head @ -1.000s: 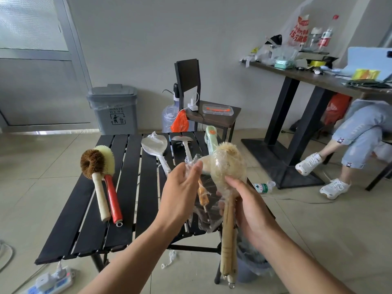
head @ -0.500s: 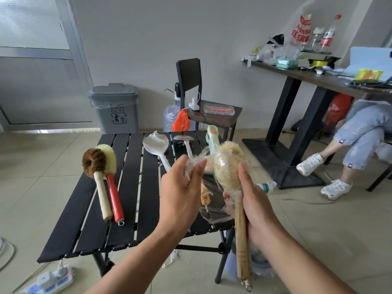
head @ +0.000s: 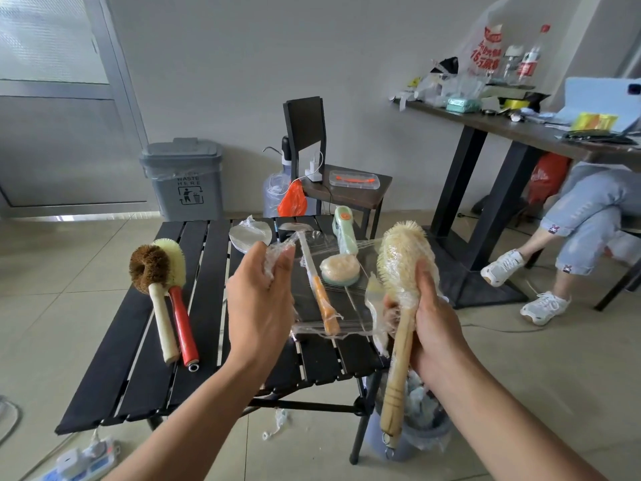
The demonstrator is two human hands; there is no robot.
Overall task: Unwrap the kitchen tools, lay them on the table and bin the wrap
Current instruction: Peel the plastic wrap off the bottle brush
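Two brushes (head: 157, 269) bare on table (head: 114, 376), 9 o'clock. Third mid-peel: left hand (head: 258, 307) pinching wrap (head: 277, 260), right hand (head: 435, 321) clamped round wooden brush (head: 402, 258). More wrapped tools (head: 319, 289) at 12 o'clock; binning to come.

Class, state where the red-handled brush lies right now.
In the head view, the red-handled brush lies left on the black slatted table, beside the brown brush.

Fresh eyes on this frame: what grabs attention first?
Front and centre, the right hand grips a pale-bristled wooden-handled brush, film clinging to it, while the left hand pinches a clear plastic wrap sheet stretched between them. Left on the black slatted table lie a brown-bristled brush and a cream brush with red handle.
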